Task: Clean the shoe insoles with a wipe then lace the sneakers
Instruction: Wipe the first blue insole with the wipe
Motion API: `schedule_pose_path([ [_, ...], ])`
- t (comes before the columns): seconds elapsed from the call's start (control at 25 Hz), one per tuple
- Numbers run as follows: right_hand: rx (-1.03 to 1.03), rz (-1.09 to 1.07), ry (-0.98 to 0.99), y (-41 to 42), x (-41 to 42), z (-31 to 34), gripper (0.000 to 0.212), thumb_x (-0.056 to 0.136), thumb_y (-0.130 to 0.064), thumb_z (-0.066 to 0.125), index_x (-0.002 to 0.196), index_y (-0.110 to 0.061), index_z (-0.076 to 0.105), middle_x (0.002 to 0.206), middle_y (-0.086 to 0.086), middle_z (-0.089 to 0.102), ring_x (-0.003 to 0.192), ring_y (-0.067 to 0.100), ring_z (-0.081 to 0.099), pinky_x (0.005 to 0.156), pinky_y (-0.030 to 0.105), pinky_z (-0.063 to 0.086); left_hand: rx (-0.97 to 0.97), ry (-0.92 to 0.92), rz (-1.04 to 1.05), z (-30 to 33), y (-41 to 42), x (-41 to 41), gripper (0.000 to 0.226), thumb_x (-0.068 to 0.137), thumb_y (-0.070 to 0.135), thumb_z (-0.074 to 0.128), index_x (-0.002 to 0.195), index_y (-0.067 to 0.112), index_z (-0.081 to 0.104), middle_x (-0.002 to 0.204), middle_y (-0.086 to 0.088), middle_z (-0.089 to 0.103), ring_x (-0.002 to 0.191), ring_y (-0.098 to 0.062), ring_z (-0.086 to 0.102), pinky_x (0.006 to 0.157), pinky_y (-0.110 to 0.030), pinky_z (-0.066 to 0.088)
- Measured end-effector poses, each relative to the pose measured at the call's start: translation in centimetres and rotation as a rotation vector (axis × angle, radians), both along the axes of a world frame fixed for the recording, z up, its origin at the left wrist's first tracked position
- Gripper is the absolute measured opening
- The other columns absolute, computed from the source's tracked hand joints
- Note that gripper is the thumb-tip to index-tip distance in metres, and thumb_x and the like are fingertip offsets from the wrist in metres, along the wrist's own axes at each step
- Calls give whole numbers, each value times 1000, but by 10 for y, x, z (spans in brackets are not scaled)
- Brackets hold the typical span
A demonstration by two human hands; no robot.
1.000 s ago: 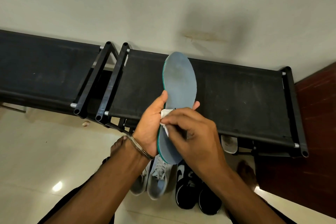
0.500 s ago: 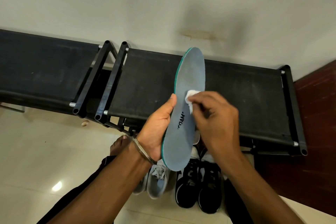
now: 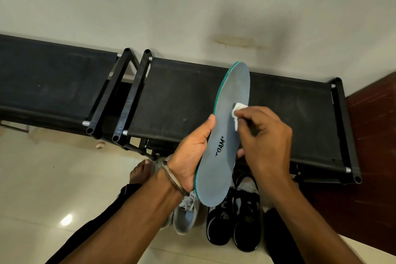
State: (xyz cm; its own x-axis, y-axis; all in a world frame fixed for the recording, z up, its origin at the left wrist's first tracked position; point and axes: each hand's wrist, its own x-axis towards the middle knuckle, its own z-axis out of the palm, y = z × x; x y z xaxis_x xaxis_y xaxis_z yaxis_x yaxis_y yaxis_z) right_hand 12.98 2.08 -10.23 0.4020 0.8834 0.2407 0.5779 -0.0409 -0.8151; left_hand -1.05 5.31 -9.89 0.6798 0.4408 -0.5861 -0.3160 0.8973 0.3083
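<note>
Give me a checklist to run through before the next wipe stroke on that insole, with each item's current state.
1. Left hand grips the insole at mid-length: ok.
2. Right hand pinches the wipe: ok.
3. Wipe touching the insole's top face: ok.
4. Toe end above the wipe unobstructed: ok.
5. Insole clean: cannot tell.
6. Grey sneakers and black sneakers within reach on the floor: ok.

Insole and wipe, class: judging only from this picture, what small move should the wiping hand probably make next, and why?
Probably slide the wipe up toward the toe end. The right hand pinches it against the middle of the insole, which the left hand grips by its edge, and the stretch above the wipe appears not yet covered in this stroke.
</note>
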Motion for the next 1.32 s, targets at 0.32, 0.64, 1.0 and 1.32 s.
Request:
schedule_pose_path([
  [0.32, -36, 42, -72, 1, 2, -1, 17, 87, -2, 71, 98, -14, 75, 101, -5, 67, 84, 10, 67, 69, 23, 58, -8, -27, -7, 1, -1, 0, 54, 97, 51, 39, 129, 14, 62, 108, -10, 69, 91, -24, 65, 87, -35, 54],
  [0.64, 11, 135, -152, -4, -9, -4, 16, 85, -3, 73, 99, -10, 76, 101, 0, 70, 89, 11, 66, 79, 32, 58, 136, -47, 84, 7, 9, -4, 73, 96, 62, 32, 143, 8, 45, 129, -17, 53, 116, -30, 52, 105, -42, 42],
  [1.0, 27, 218, -107, -8, -30, -2, 19, 83, -1, 73, 97, -12, 77, 100, -1, 71, 91, 12, 67, 82, 33, 57, 41, -67, 97, -6, 7, -4, 75, 94, 65, 33, 141, 9, 49, 145, -15, 47, 136, -30, 42, 117, -43, 29],
  [1.32, 17, 238, -64, -14, -39, 6, 19, 83, -3, 74, 96, -15, 78, 99, -5, 72, 91, 6, 67, 85, 29, 56, -13, -98, 68, 1, 5, -1, 75, 96, 64, 34, 144, 7, 45, 144, -13, 48, 131, -26, 47, 115, -37, 32],
])
